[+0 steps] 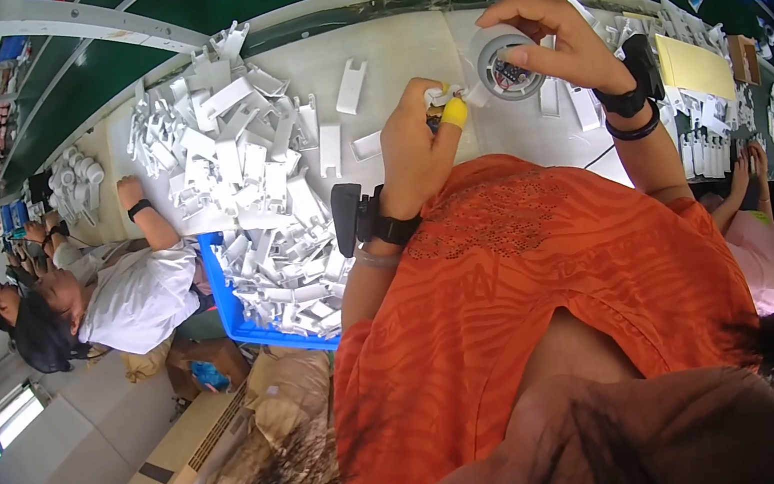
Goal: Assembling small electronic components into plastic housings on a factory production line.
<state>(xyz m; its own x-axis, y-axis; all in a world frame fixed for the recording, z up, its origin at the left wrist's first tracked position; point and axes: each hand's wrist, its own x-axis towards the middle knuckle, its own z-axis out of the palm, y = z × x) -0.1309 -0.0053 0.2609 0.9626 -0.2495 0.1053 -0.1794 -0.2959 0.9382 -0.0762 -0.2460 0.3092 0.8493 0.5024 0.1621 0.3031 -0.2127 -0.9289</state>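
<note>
Near the middle of the table, my left hand (420, 140) is closed round a small white plastic part (435, 96), with a yellow cover on one fingertip. Some of that part is hidden by the fingers. To its right, my right hand (569, 46) grips a round grey-white dish (485, 74). Its thumb reaches over the inside and the other fingers bend over the far rim. Small dark pieces (507, 74), too small to name, lie in the dish.
A large heap of white channel-shaped plastic parts (235, 144) covers the table's left. More fill a blue crate (227, 303) below it. A yellow board (691, 64) and further white parts lie right. A person in white (138, 297) sits left; others work at right.
</note>
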